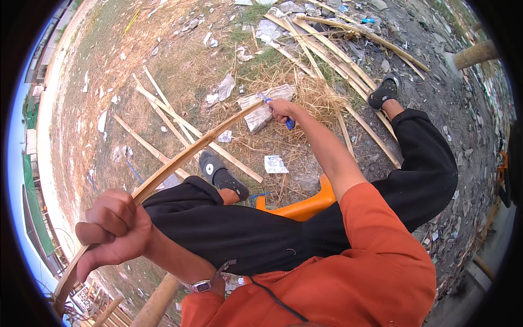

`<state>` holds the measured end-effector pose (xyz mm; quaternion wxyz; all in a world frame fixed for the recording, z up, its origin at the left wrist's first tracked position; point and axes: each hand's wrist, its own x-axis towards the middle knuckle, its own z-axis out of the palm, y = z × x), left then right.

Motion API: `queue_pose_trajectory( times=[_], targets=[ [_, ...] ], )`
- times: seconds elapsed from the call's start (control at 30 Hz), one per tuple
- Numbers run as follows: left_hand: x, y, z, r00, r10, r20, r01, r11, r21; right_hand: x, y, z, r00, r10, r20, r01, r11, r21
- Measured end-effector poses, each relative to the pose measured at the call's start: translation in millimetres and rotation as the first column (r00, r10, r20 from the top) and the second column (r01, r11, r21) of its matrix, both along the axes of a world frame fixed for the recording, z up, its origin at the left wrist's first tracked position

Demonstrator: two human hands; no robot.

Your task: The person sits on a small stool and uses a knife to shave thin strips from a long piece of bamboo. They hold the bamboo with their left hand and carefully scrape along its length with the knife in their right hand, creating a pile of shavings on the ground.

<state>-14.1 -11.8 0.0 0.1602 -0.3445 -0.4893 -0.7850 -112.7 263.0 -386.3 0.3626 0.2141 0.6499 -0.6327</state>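
My left hand [117,226] is closed round a long split bamboo strip [182,156] at the lower left. The strip slants up to the far middle, where its tip lies over a pale, worn block [267,107] on the ground. My right hand [281,110] is closed on a blue-handled tool [290,124] beside that tip. Blue shows on both sides of the fist, but the tool's working end is too small to make out. More bamboo strips [188,128] lie crossed on the ground to the left of the block.
I sit on an orange plastic stool [299,207], legs spread, a dark shoe [213,168] on the left and another [385,90] on the right. A pile of long bamboo strips [338,57] lies at far right. Dry shavings [318,101] and litter cover the ground. A post [475,55] stands far right.
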Motion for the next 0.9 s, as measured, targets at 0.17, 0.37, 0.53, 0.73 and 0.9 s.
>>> queue_pose_trajectory(
  times=[0.17,0.37,0.53,0.73,0.9],
  targets=[
    [-5.0,-2.3,-5.2,1.000,-0.006,0.000,0.006,1.000,0.018,47.1,-7.5,59.9,0.863,-0.085,-0.499,0.276,0.905,0.323],
    [-5.9,2.3,4.4,0.959,-0.279,-0.052,0.277,0.960,-0.040,108.7,-84.1,219.3,0.764,0.130,-0.632,0.198,0.885,0.422],
    [-7.0,7.4,5.6,0.902,-0.409,-0.139,0.398,0.912,-0.096,127.4,-96.2,227.3,0.773,0.259,-0.579,0.175,0.791,0.587],
    [-1.8,8.9,6.5,0.894,-0.428,-0.133,0.417,0.903,-0.103,131.7,-100.2,242.6,0.783,0.327,-0.530,0.117,0.758,0.642],
    [-2.3,9.7,5.5,0.890,-0.432,-0.145,0.421,0.901,-0.101,119.1,-93.1,199.5,0.793,0.300,-0.531,0.172,0.724,0.667]
  ],
)
